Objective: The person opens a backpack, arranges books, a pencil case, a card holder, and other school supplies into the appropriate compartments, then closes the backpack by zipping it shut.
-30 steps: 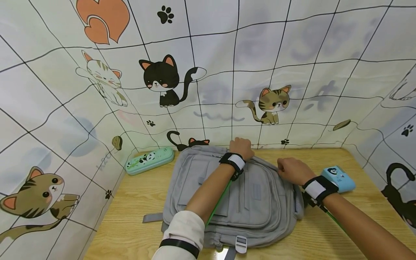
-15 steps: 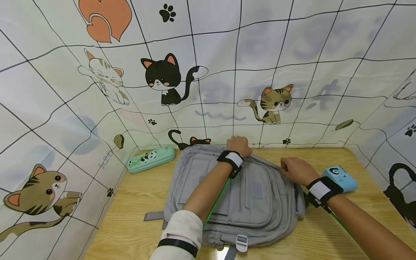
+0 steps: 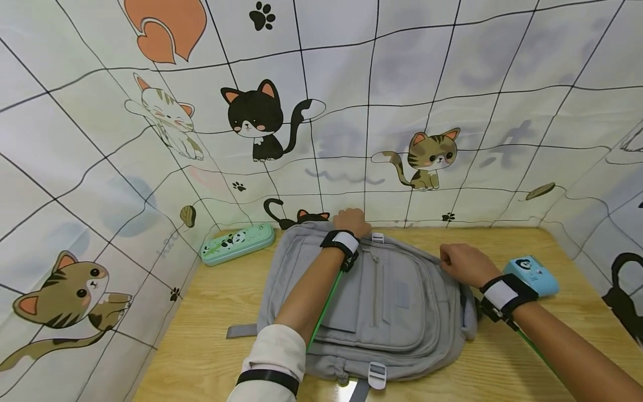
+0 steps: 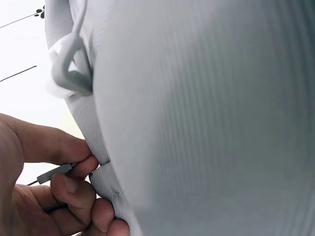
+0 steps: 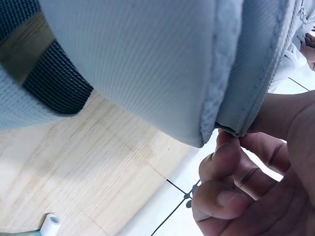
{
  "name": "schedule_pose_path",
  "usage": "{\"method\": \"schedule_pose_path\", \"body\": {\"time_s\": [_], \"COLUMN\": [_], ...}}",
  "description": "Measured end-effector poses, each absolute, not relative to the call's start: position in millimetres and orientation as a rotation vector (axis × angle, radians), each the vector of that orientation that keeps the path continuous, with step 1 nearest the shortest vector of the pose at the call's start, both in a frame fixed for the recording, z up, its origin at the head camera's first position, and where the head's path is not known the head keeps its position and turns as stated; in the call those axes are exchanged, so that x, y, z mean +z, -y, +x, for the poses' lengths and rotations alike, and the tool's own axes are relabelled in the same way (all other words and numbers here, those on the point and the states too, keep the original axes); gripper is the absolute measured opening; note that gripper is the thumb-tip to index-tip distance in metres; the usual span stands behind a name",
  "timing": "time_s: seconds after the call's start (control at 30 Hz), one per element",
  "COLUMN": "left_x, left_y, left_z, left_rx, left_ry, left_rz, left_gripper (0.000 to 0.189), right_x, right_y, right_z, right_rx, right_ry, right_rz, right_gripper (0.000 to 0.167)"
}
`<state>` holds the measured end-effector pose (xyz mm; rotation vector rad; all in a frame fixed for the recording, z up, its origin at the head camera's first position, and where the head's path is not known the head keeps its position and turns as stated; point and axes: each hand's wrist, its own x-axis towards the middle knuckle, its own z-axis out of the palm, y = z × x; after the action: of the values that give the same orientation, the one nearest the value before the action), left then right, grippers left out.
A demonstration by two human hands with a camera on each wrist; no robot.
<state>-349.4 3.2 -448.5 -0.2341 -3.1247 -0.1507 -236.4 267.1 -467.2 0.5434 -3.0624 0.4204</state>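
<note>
Pinching the top edge of the gray backpack (image 3: 402,326) with the left hand (image 3: 353,223), with a small gray tab (image 4: 54,173) in among the bent fingers. Pinching the backpack's edge with the right hand (image 3: 467,264) too, near the top right corner, thumb and fingers curled in. Seen under both arms, lying on the wooden table (image 3: 186,340). Close by, near the wall, up and left: a green pencil case (image 3: 238,244). Just past the right wrist: a blue box (image 3: 534,276).
</note>
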Motion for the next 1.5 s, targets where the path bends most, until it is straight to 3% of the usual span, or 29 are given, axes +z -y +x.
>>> {"method": "schedule_pose_path", "body": {"time_s": [0.17,0.6,1.03,1.3,1.43,1.5], "left_x": [-446.4,-438.7,-450.3,-443.0,-426.0,-420.1], "left_y": [4.7,20.5,33.4,62.4,78.7,84.9], "left_z": [-349.9,-345.2,-355.4,-360.5,-353.3,-347.3], "left_rx": [-0.23,-0.269,-0.295,-0.541,-0.398,-0.291], "left_ry": [3.125,3.124,3.166,3.287,3.305,3.316], "left_rz": [-0.25,-0.202,-0.125,-0.368,-0.596,-0.711], "left_gripper": [0.026,0.039,0.039,0.042,0.018,0.017], "right_x": [-466.4,-466.2,-462.6,-439.4,-422.0,-417.2], "right_y": [-264.6,-260.2,-248.2,-209.7,-172.7,-154.1], "right_z": [-238.1,-245.3,-255.0,-264.0,-274.0,-279.3], "right_rx": [0.43,0.424,0.363,0.264,0.305,0.34], "right_ry": [3.065,3.059,3.062,3.035,3.014,3.007], "right_rz": [0.556,0.561,0.504,0.596,0.693,0.755], "right_gripper": [0.013,0.011,0.008,0.016,0.017,0.016]}}
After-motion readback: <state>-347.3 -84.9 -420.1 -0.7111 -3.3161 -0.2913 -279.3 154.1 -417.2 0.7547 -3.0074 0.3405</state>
